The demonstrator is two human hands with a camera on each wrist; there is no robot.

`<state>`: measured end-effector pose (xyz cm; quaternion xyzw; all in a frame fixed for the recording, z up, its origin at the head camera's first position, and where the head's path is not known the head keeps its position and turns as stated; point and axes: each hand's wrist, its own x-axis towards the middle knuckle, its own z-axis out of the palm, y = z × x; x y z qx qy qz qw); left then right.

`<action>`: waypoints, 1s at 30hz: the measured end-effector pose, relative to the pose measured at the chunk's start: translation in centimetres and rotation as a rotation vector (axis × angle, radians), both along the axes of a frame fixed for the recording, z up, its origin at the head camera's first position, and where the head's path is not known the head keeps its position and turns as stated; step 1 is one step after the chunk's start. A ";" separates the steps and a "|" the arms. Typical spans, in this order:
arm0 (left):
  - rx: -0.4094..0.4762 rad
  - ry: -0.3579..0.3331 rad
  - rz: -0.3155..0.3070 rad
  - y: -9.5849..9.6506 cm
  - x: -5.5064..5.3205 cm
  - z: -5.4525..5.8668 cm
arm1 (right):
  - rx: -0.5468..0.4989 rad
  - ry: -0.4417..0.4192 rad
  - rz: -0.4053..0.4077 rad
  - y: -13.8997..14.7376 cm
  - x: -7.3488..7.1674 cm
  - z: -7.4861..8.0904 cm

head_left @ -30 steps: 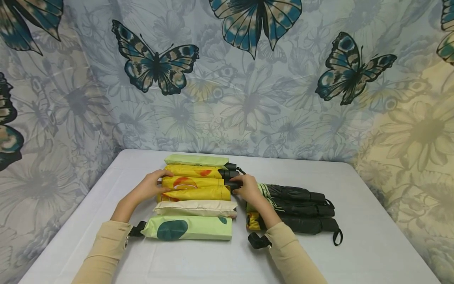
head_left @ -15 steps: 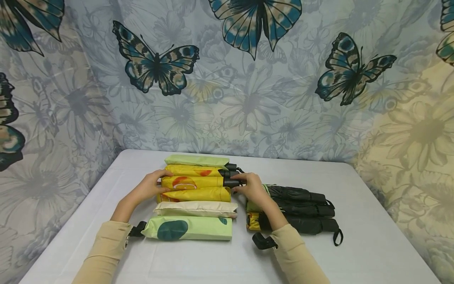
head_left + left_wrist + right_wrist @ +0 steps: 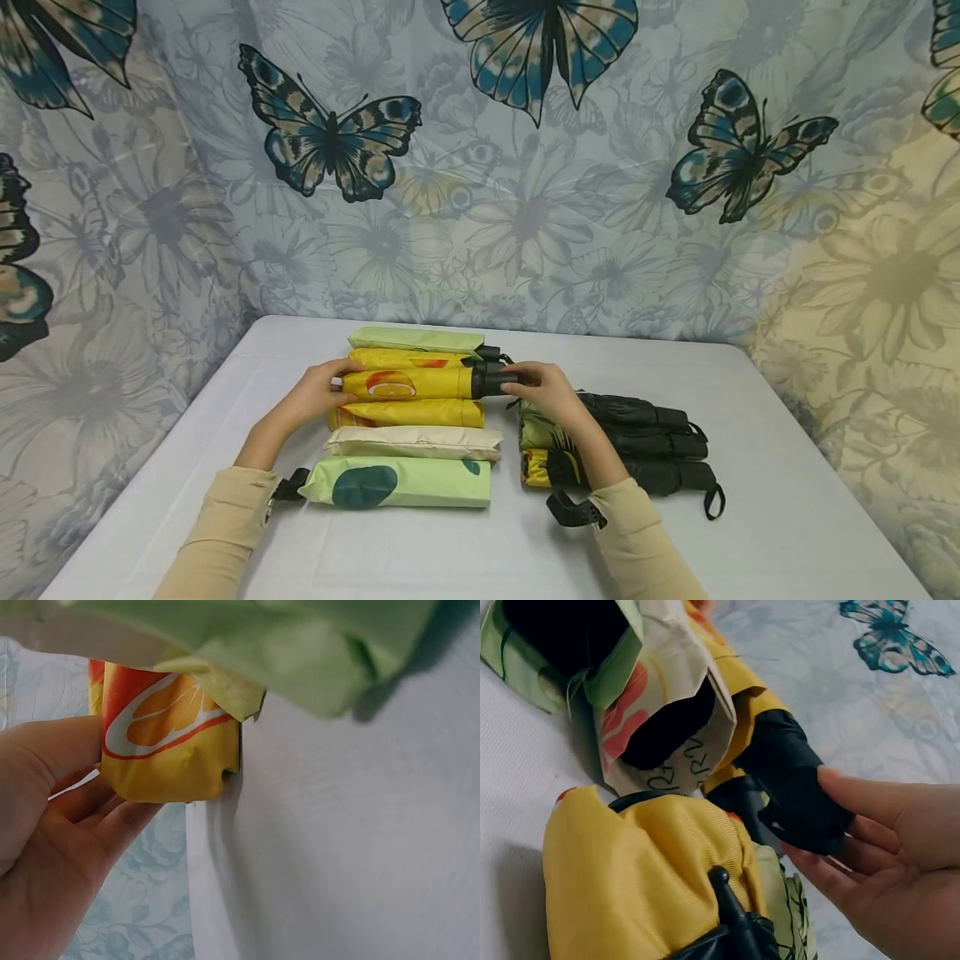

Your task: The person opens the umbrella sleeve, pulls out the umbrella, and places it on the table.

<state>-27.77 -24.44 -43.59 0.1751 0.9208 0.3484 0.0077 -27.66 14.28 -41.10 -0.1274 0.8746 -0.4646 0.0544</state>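
A folded yellow umbrella (image 3: pixel 412 385) with an orange-slice print and a black handle (image 3: pixel 491 380) lies across between both hands. My left hand (image 3: pixel 321 390) grips its left end; in the left wrist view the thumb presses the yellow sleeve (image 3: pixel 169 769) and the fingers go behind it. My right hand (image 3: pixel 551 390) pinches the end of the black handle (image 3: pixel 799 780), thumb on one side and fingers on the other. Just in front lies another yellow umbrella pouch (image 3: pixel 420 413), and just behind is a third yellow one (image 3: pixel 405 358), partly covered.
Nearer the front are a cream pouch (image 3: pixel 412 442) and a light green pouch (image 3: pixel 435 483) with dark green spots. At the back of the row is a plain green pouch (image 3: pixel 416 337). To the right, under the right forearm, several black folded umbrellas (image 3: pixel 652 446) lie side by side on the white table (image 3: pixel 787 500).
My right hand has slid rightward to the handle's end, so more of the handle shows. The held umbrella has risen slightly and overlaps the one behind it. The left hand stays put.
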 end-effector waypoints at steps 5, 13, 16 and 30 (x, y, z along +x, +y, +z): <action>0.006 0.003 0.015 0.0 -0.1 -0.1 | -0.092 -0.107 -0.074 0.1 0.0 0.2; 0.001 0.033 0.015 0.1 -0.2 -0.4 | -0.160 -0.209 -0.116 1.0 0.2 0.5; 0.007 0.035 0.015 0.3 -0.2 -0.4 | -0.190 -0.231 -0.122 1.4 0.3 0.6; 0.008 0.027 0.014 0.3 -0.3 -0.3 | -0.313 -0.236 -0.152 3.8 0.9 1.5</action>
